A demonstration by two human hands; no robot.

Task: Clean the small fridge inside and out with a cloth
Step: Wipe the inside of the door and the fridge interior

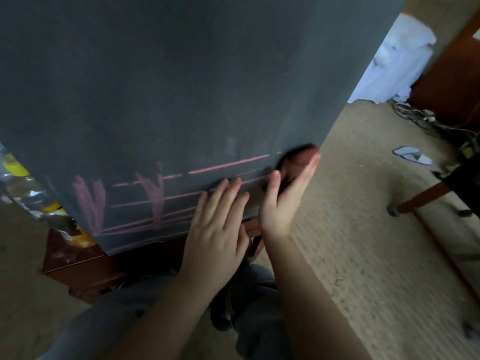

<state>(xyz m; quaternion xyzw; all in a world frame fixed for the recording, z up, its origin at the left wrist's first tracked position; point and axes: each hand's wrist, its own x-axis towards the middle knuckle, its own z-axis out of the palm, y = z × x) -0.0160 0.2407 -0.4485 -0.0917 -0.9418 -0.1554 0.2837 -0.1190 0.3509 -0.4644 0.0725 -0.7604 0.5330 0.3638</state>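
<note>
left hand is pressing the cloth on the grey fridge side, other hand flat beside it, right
No: the head view shows the right hand pressing the cloth on the grey fridge side; the left hand lies flat beside it.

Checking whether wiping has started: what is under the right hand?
A reddish-brown cloth, pressed against the grey fridge by the right hand. The palm covers most of it and the surface beneath.
</note>
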